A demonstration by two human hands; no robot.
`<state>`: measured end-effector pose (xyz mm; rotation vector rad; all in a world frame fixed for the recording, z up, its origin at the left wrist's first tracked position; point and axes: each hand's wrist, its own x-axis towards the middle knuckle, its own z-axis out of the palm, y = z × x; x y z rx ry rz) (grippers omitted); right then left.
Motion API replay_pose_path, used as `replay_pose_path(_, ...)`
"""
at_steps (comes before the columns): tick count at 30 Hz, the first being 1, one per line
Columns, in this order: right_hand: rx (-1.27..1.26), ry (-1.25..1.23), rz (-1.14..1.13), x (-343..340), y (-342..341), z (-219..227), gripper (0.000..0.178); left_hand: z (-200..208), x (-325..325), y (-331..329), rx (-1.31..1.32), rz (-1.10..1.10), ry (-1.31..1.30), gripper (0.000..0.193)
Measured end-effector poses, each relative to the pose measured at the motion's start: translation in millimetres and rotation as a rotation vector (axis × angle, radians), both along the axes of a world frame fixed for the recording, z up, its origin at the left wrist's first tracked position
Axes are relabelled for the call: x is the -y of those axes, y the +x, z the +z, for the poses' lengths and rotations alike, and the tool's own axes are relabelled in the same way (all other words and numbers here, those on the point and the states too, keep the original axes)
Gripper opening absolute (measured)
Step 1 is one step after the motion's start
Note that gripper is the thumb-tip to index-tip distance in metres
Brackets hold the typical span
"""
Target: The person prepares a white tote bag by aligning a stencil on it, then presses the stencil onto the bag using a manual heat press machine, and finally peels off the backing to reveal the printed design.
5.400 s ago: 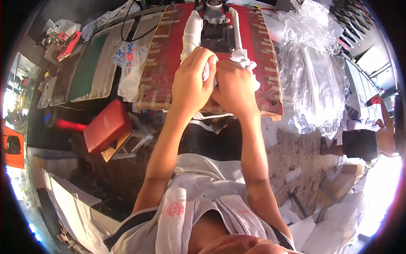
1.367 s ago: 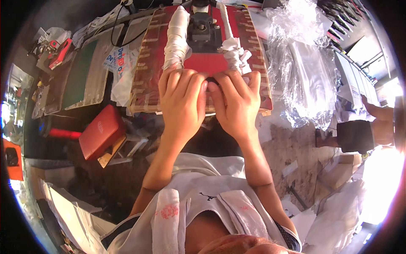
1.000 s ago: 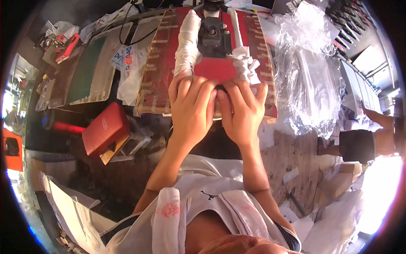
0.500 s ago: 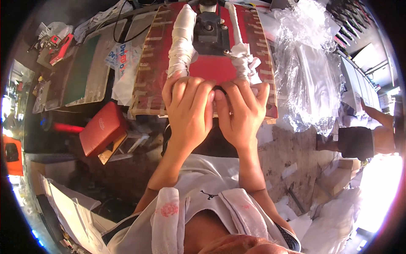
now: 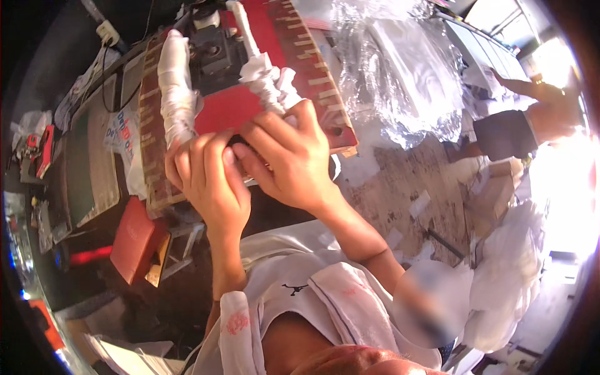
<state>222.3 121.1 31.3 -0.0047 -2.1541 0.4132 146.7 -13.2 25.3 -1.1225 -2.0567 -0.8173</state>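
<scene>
My left hand is closed over the near end of a handle bar, fingers curled forward and down. Beside it, my right hand wraps the same bar, the thumbs close together. Two arms of this handle bar run away from me, bound in white cloth or tape; the right binding is loose and bunched. Between the hands a short dark stretch of bar shows; the rest is under my fingers. Below lies a red panel with a taped brown border. A dark metal block sits between the two arms.
A red box lies near left, by flat boards and a printed plastic bag. Clear plastic wrapping covers sheets at right. Beyond it, another person's bare limb and dark garment show. Cardboard boxes stand on the worn floor.
The view has turned, so the red panel and bar now sit further left and tilted. Both hands stay closed on the bar. A round blurred patch now shows at lower right.
</scene>
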Motion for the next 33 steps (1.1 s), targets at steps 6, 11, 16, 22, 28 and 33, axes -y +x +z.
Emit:
replay_pose_path(6, -0.058, -0.038, -0.054, 4.7, 1.3, -0.3, 0.018, -0.3, -4.3, 1.8, -0.013, -0.024, 0.013, 0.026)
replay_pose_path(11, -0.066, -0.025, -0.045, 2.9, -0.3, 2.2, 0.02, 0.1, -3.3, 0.9, -0.012, -0.02, 0.015, 0.026)
replay_pose_path(16, -0.007, -0.035, -0.02, 0.2, 4.2, -0.8, 0.024, 0.8, -1.5, 1.5, -0.013, -0.02, 0.007, 0.026)
replay_pose_path(22, -0.011, -0.033, -0.046, -2.6, 6.0, -1.6, 0.024, 0.0, -3.7, 2.1, 0.016, -0.059, 0.001, 0.026)
replay_pose_path(28, -0.006, -0.041, -0.001, -4.0, 3.8, -2.5, 0.025, 1.3, -3.7, 3.7, 0.004, -0.01, 0.013, 0.027)
replay_pose_path(33, -0.068, -0.047, -0.014, -1.7, -0.4, -0.3, 0.024, -2.8, -6.5, 4.3, 0.011, 0.0, 0.039, 0.026)
